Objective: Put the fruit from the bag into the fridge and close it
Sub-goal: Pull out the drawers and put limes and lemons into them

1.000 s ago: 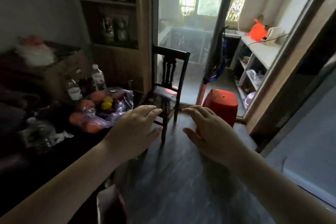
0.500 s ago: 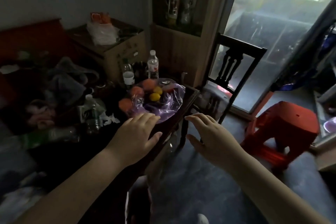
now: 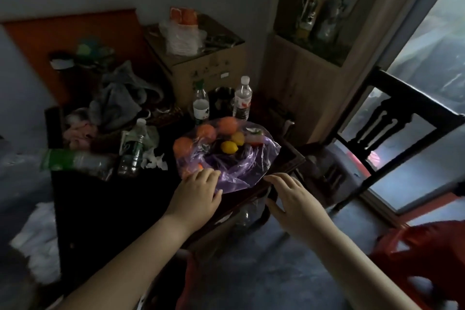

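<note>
Translucent purple plastic bag [image 3: 244,171]: sitting open on the dark wooden desk [image 3: 100,209], holding round orange fruits [image 3: 227,125] and a yellow lemon [image 3: 229,147].
Hands: left hand [image 3: 196,196] holding nothing, fingers straight, hovering at the bag's near edge; right hand [image 3: 292,196] spreading flat, empty, just beside the bag at the desk corner.
Two clear plastic bottles [image 3: 242,99]: standing upright behind the bag.

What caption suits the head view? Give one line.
Open left hand and right hand hover by the purple bag of fruit on the dark table.
</note>
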Demonstrator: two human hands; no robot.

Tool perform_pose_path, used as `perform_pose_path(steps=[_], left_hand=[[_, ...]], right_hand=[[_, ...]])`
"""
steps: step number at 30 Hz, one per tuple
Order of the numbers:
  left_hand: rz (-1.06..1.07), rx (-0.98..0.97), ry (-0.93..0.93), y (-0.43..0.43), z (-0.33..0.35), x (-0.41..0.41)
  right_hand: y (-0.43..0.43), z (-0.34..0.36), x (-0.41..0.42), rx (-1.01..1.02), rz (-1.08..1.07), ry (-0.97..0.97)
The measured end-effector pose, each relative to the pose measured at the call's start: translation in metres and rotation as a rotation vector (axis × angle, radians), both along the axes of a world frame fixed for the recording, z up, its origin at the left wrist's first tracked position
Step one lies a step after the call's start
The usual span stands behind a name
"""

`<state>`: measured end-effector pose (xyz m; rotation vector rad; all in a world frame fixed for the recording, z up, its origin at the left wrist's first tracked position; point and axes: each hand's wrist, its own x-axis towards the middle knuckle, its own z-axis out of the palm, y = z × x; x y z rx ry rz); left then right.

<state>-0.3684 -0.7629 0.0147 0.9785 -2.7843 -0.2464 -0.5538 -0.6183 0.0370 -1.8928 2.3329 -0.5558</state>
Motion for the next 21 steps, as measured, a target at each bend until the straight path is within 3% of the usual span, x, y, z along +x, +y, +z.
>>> perform_pose_path(steps=[10, 21], left_hand=[[0.087, 0.075, -0.005, -0.032, -0.038, -0.039], [-0.02, 0.192, -0.07, -0.134, -0.106, -0.098]], right_hand=[[-0.069, -0.044, -0.039, 0.081, 0.152, -0.007], [-0.181, -0.093, -0.08, 0.195, 0.138, -0.007]])
